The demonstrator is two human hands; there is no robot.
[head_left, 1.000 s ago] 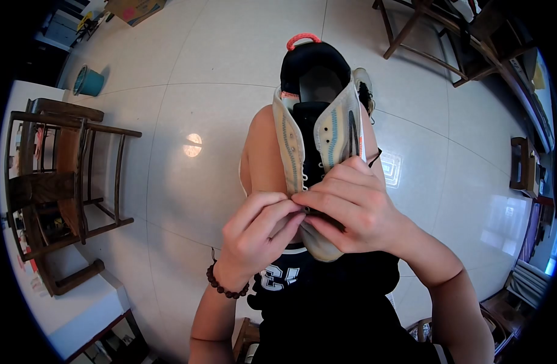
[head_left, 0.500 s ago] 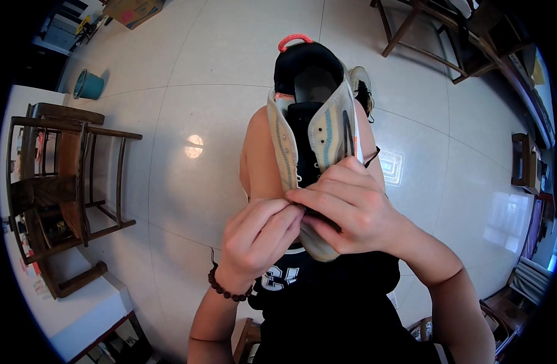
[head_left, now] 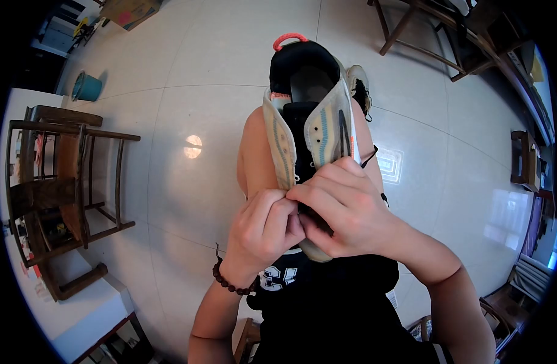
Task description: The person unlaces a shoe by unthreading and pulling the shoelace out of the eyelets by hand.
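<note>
A cream sneaker with a black lining, blue zigzag stitching and a red heel loop lies across my knees, toe towards me. Its upper eyelets carry no lace. My left hand is closed in a pinch at the lower eyelets, on the left side; what its fingertips hold is hidden. Wrapped over the right side and front of the sneaker is my right hand, its thumb and forefinger close to the left fingertips. A thin black cord sticks out beyond my right hand.
A second sneaker stands on the tiled floor past my knee. Wooden chairs are at the left and upper right. A teal bucket and a cardboard box stand farther off.
My left hand has shifted slightly up and right, its fingers curling closer to my right hand. The sneaker appears slightly farther left; my right hand stays on it.
</note>
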